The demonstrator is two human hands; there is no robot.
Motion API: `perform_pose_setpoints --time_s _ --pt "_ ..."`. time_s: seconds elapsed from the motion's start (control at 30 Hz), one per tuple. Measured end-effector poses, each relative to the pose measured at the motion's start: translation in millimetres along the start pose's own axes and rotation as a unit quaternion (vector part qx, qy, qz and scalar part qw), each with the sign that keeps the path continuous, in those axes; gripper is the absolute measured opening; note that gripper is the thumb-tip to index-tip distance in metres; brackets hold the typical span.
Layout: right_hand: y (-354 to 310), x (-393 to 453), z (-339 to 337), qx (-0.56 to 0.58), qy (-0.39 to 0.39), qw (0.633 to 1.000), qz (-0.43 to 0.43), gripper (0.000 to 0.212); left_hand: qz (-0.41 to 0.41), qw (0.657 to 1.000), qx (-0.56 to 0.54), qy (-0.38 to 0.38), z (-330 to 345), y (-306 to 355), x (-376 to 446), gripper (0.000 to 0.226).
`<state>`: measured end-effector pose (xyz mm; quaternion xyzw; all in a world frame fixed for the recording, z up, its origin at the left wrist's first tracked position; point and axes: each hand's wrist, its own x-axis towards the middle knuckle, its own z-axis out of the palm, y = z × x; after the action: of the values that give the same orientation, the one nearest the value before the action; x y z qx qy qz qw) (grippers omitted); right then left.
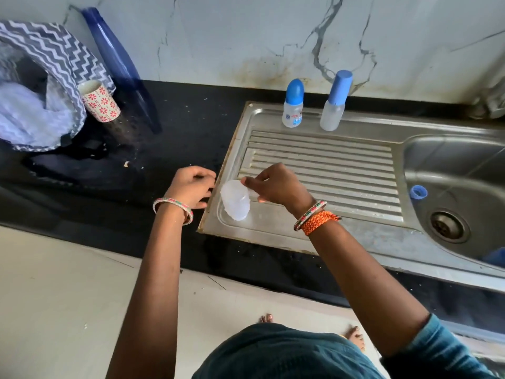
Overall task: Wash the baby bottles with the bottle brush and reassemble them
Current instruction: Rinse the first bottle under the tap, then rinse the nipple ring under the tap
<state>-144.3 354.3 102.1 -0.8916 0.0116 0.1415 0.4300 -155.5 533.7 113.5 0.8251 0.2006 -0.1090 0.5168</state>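
Bottle parts are spread over the sink unit. One clear bottle body [235, 199], without cap or collar, is over the near left corner of the ribbed steel drainboard [322, 165]; whether it touches the metal cannot be told. The right hand [276, 186] pinches its rim between thumb and curled fingers, the body hanging below and left of the hand. The left hand [192, 186] rests just left of it, at the edge where the black countertop [169, 127] meets the drainboard, fingers curled and holding nothing visible.

Two assembled bottles stand upright at the far edge of the drainboard, against the marble wall: a shorter one with a rounded blue cap [293, 105] and printed label, and to its right, near but apart, a taller one with a cylindrical blue cap [335, 101].

A blue collar ring [418, 192] lies in the sink basin [464, 170] on the left slope, far side of the drain [448, 225]. A further blue item at the right edge of the basin is cut off and cannot be identified.

On the countertop, far left: a patterned cup [99, 105], a tall blue bottle [120, 67] leaning against the wall, and a zigzag-patterned bag [52, 56].
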Motion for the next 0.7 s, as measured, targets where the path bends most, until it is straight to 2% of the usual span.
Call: perform_pose_setpoints --time_s 0.07,0.13,0.2,0.27,0.37,0.43,0.57,0.7 --pt "0.8 -4.0 -17.6 0.000 0.014 1.000 -0.010 0.043 0.105 0.988 0.050 0.104 14.4 13.6 -4.1 0.014" --pt "9.1 -8.2 -41.1 0.011 0.033 0.999 -0.014 0.035 0.216 0.962 0.072 0.152 43.2 31.8 -10.0 0.012" --pt "29.3 -11.9 -70.1 0.019 0.058 0.998 -0.003 0.026 0.290 0.945 0.057 0.136 86.9 51.9 -10.7 0.013" --pt "64.6 -16.6 -109.7 -0.002 0.092 0.996 0.019 0.019 0.328 0.943 0.021 0.057 145.3 74.6 -8.4 0.017" --pt "135.9 -29.0 -178.1 -0.047 0.132 0.988 0.070 0.017 0.302 0.947 -0.010 -0.112 240.0 105.7 -4.0 0.030" --pt "191.9 -33.3 -224.4 -0.061 0.159 0.979 0.108 0.014 0.289 0.940 0.012 -0.179 304.1 123.7 3.0 0.029" --pt "298.7 4.0 -277.8 -0.077 0.192 0.965 0.161 0.013 0.257 0.942 0.037 -0.214 407.7 151.9 19.7 0.020" --pt "379.9 62.4 -280.3 -0.149 0.106 0.969 0.167 0.028 0.226 0.945 0.065 -0.226 475.4 160.0 41.7 0.013"
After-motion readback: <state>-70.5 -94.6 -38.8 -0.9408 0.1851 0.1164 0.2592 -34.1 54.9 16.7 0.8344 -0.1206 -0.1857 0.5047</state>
